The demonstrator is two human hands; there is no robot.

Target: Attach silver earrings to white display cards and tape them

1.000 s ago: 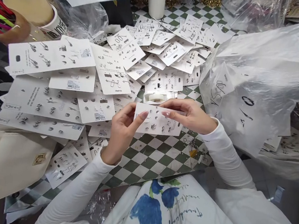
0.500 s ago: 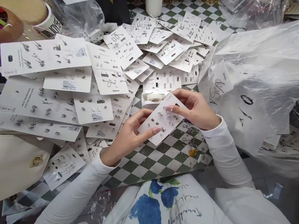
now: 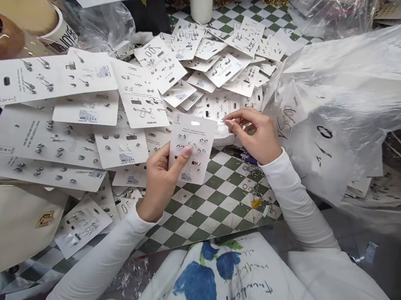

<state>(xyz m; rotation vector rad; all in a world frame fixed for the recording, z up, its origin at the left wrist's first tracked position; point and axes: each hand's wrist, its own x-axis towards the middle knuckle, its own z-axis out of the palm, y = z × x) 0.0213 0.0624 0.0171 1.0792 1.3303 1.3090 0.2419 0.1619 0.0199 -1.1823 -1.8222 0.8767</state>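
A card (image 3: 201, 126) was gripped by the left hand (image 3: 158, 186), the right hand (image 3: 259, 134) pinched at the tape dispenser (image 3: 223, 131) — any hold unclear, steadiness seemingly needed

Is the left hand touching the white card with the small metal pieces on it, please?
Touching. The head view shows the left hand gripping the white card by its lower left part, with the thumb pressed flat over its front.
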